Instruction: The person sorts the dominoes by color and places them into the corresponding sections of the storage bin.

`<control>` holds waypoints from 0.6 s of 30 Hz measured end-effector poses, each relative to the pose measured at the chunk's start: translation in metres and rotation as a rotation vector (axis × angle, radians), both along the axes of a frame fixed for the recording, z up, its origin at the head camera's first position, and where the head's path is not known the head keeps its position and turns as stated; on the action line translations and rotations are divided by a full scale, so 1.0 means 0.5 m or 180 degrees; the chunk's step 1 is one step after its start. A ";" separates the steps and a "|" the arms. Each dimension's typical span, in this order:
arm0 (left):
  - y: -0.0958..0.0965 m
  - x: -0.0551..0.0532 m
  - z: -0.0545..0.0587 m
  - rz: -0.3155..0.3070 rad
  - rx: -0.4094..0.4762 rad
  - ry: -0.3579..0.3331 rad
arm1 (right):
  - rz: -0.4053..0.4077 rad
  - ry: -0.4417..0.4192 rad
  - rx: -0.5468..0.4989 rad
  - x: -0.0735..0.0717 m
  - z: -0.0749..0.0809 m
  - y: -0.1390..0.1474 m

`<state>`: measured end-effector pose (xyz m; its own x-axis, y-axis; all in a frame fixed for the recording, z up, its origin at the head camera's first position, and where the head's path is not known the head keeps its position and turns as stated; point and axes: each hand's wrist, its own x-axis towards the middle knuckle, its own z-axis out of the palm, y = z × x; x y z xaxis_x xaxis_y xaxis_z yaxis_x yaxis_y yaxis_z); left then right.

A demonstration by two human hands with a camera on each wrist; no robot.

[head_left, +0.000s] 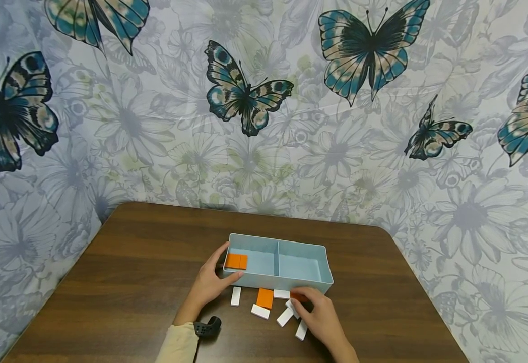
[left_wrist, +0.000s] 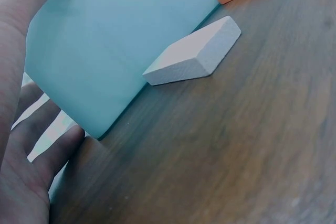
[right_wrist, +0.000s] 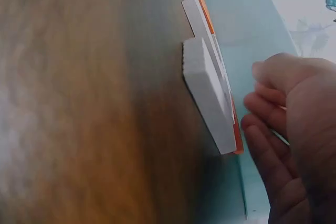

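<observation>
A light blue two-compartment box (head_left: 255,280) stands on the table. My left hand (head_left: 210,282) holds its left end, thumb at the front wall and fingers around the left side. Two orange blocks (head_left: 236,261) lie side by side in the left compartment. My right hand (head_left: 319,315) is in front of the box's right half, fingers bent loosely over an orange block (head_left: 296,297). In the right wrist view, that hand (right_wrist: 299,124) shows nothing between its fingertips, beside a white block (right_wrist: 207,95) with orange behind it. Part of that orange block is hidden.
Several white blocks (head_left: 260,311) and another orange block (head_left: 265,298) lie before the box on the wooden table (head_left: 132,282). One white block (left_wrist: 194,53) sits near the box's front left. A butterfly-patterned backdrop (head_left: 264,171) hangs behind the table.
</observation>
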<state>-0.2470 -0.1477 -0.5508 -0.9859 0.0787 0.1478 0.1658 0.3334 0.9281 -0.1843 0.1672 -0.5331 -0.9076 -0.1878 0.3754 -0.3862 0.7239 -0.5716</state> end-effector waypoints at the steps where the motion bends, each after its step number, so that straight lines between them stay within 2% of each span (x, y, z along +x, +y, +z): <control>1: 0.000 0.000 0.000 0.0001 -0.0001 0.0001 | -0.0021 -0.0014 0.0017 0.000 0.000 0.001; 9: 0.000 -0.001 -0.002 0.0013 -0.0013 -0.0025 | -0.0150 -0.0122 0.0167 0.002 0.002 0.004; 18: -0.001 0.001 0.003 0.0017 0.0017 -0.0069 | -0.0249 0.0055 0.0272 0.009 0.009 0.017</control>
<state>-0.2466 -0.1480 -0.5495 -0.9893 0.0726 0.1267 0.1437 0.3294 0.9332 -0.1796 0.1757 -0.5284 -0.9143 -0.1487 0.3767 -0.3359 0.7980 -0.5004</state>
